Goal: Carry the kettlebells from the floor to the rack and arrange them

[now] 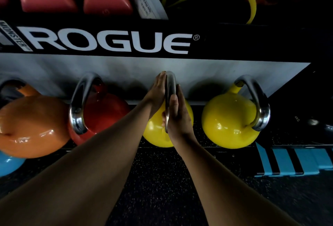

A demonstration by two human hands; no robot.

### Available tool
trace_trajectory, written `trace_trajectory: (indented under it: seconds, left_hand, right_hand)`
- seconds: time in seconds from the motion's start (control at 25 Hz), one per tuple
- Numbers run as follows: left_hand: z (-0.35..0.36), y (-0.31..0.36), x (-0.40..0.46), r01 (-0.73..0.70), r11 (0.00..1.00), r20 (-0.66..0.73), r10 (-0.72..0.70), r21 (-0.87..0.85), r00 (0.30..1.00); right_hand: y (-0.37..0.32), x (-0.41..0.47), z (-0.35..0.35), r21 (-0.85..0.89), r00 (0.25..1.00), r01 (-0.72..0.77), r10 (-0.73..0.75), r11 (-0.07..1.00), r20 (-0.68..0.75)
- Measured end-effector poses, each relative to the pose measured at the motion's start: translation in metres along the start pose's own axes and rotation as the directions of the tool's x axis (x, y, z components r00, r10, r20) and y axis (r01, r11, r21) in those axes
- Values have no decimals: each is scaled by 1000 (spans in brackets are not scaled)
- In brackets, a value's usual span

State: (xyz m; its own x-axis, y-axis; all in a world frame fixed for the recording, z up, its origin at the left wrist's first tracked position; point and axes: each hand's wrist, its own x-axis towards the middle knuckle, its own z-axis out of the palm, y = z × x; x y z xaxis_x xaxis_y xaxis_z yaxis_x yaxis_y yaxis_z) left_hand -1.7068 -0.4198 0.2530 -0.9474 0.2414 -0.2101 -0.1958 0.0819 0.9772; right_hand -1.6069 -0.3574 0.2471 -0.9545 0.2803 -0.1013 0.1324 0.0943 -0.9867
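L hand (pixel 156 89): flat, fingers straight, pressed on left side of handle (pixel 170 89).
R hand (pixel 177 116): flat, open palm on handle's right side; no wrap.
Middle yellow kettlebell (pixel 155 134): on rack (pixel 207 44) bottom shelf, btw red kettlebell (pixel 106 110) & 2nd yellow kettlebell (pixel 228 123).
Orange kettlebell (pixel 32 126): far left, same row.

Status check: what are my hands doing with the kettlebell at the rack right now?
Left hand and right hand flat, open, pressed either side of the yellow kettlebell handle. Sits between red kettlebell and second yellow. Nothing blocking.
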Motion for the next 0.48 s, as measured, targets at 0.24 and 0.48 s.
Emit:
trace_trajectory:
  seconds: [0.24,0.48]
  left_hand:
    - [3,1,1,10,999,7,-10,32,1000]
    - [-2,17,-18,-41,949,38,30,313,999]
  right_hand:
    - [5,5,-2,-14,999,47,-47,999,10]
    - [-8,8,-11,-79,996,1,6,997,89]
